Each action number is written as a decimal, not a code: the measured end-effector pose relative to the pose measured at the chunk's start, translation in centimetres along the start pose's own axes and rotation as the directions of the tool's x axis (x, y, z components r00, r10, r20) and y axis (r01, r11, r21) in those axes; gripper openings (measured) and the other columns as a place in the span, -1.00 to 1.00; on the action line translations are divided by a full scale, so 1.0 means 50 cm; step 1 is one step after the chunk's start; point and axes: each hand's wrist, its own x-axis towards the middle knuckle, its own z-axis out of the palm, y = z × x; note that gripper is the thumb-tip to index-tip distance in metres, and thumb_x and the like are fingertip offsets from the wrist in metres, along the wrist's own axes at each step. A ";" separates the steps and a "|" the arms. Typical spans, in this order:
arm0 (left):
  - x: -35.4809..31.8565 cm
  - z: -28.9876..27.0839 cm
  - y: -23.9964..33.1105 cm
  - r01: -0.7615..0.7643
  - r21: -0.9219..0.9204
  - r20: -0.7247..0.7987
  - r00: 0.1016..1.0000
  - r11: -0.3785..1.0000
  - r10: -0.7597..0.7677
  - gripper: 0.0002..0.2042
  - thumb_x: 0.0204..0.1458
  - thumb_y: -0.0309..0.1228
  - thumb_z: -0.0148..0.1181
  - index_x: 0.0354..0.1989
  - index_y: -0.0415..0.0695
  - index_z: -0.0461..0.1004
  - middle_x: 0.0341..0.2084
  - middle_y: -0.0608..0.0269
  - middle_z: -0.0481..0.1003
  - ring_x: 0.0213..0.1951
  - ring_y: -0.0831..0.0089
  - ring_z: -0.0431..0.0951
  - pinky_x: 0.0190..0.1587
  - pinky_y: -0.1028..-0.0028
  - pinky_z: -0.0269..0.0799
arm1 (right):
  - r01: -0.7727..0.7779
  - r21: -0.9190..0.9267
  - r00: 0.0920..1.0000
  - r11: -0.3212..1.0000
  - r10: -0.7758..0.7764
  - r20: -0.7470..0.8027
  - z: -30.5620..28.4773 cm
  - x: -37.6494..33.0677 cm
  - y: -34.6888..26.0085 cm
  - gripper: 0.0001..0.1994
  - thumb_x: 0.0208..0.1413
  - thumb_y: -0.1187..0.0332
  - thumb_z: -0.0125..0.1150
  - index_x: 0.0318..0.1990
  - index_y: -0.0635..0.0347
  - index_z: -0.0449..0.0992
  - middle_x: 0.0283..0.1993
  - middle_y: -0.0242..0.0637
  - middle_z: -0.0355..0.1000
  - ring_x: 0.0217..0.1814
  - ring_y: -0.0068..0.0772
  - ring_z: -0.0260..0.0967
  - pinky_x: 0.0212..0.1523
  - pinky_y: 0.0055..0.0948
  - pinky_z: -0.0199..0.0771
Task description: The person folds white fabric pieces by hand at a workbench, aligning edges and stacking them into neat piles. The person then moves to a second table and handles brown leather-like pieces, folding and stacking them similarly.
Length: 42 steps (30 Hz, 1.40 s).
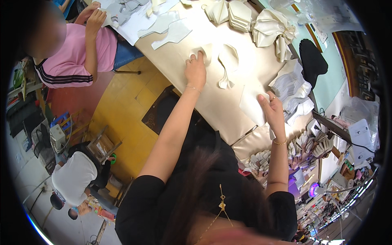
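White piece [251, 105] partly hidden by the right hand [273, 111]

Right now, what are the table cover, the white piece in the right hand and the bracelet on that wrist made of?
Table cover: maybe vinyl or imitation leather, smooth beige; it reflects the light. White piece in the right hand: perhaps card or thin leather, smooth-looking and flat; can't tell which. Bracelet: probably metal, judging by its gold gleam.

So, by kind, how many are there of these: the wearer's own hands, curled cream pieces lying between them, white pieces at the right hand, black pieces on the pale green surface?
Own hands, left hand and right hand: 2
Curled cream piece: 1
White piece: 1
Black piece: 1
Total: 5
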 end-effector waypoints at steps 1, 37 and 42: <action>0.001 0.012 0.009 0.010 0.032 0.031 0.999 0.999 -0.011 -0.52 0.08 -0.40 0.08 0.22 -0.11 0.25 0.00 -0.03 0.35 -0.04 -0.03 0.43 -0.18 0.25 0.50 | -0.017 -0.005 0.999 1.000 0.017 -0.030 -0.003 -0.003 -0.001 -0.71 0.25 0.17 0.13 -0.37 0.23 0.42 -0.51 -0.60 0.27 -0.49 -0.81 0.09 -0.51 -0.69 0.09; -0.232 -0.379 0.007 0.047 -0.986 0.104 0.923 -0.157 -0.372 -0.80 -0.03 -0.63 0.28 -0.22 -0.25 0.46 -0.39 0.37 0.47 -0.39 0.63 0.46 -0.31 0.60 0.41 | 0.433 -0.109 0.824 0.895 -0.442 -0.353 0.249 -0.007 -0.168 -0.78 0.08 0.45 0.28 -0.13 0.32 0.49 -0.34 -0.29 0.46 -0.34 -0.41 0.40 -0.18 -0.47 0.42; -0.244 -0.383 0.019 -0.110 -0.989 -0.139 0.921 0.098 -0.365 -0.77 0.00 -0.62 0.27 -0.15 -0.29 0.46 -0.32 0.32 0.49 -0.33 0.61 0.48 -0.28 0.60 0.43 | 0.637 -0.162 0.717 0.754 -0.656 -0.234 0.277 -0.028 -0.209 -0.88 -0.07 0.55 0.33 -0.33 0.26 0.56 -0.33 -0.21 0.48 -0.32 -0.26 0.45 -0.30 -0.39 0.44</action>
